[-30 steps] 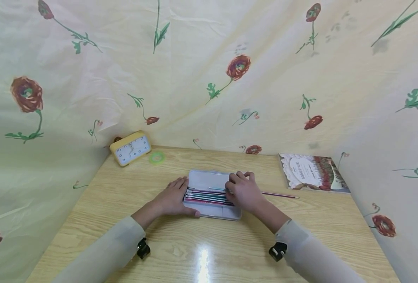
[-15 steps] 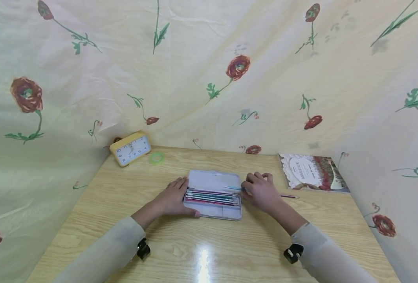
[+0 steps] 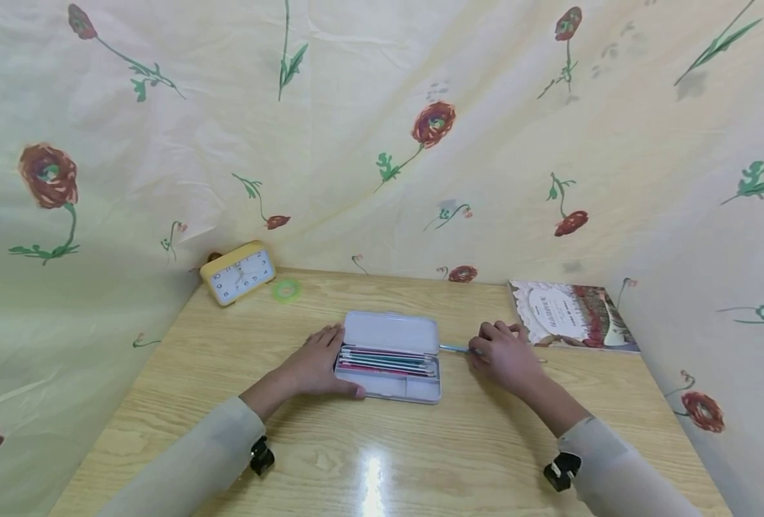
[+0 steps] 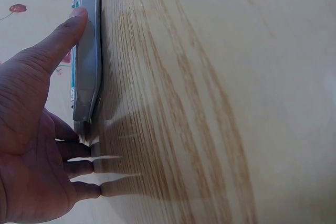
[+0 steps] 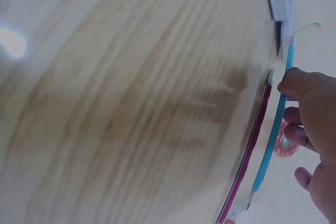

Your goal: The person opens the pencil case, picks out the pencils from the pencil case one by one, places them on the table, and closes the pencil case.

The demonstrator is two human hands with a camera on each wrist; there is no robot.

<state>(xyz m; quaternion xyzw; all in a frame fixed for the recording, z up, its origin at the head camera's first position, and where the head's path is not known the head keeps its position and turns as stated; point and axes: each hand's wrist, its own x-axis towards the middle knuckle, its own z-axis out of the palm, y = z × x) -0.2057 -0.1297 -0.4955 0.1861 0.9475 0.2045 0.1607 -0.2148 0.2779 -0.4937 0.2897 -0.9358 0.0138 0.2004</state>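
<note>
An open pencil case (image 3: 391, 332) lies on the wooden table in the head view, its lid folded back. Several pencils (image 3: 388, 362) are lined up inside it. My left hand (image 3: 317, 366) rests against the case's left end with spread fingers, the thumb (image 4: 68, 35) on its front edge. To the right of the case, my right hand (image 3: 508, 359) pinches a blue pencil (image 5: 272, 135) between thumb and fingers. Below that one, a dark red pencil (image 5: 249, 150) lies on the table; in the head view the right hand hides most of it.
A yellow alarm clock (image 3: 238, 273) stands at the back left, beside a greenish ring-shaped roll (image 3: 286, 290). At the back right lies a book (image 3: 572, 316) with a picture cover. Floral cloth (image 3: 330, 143) hangs behind the table and along its sides.
My right hand has moved right, drawing the blue pencil from over the case to the table beside it. The left hand and the case stay in place.
</note>
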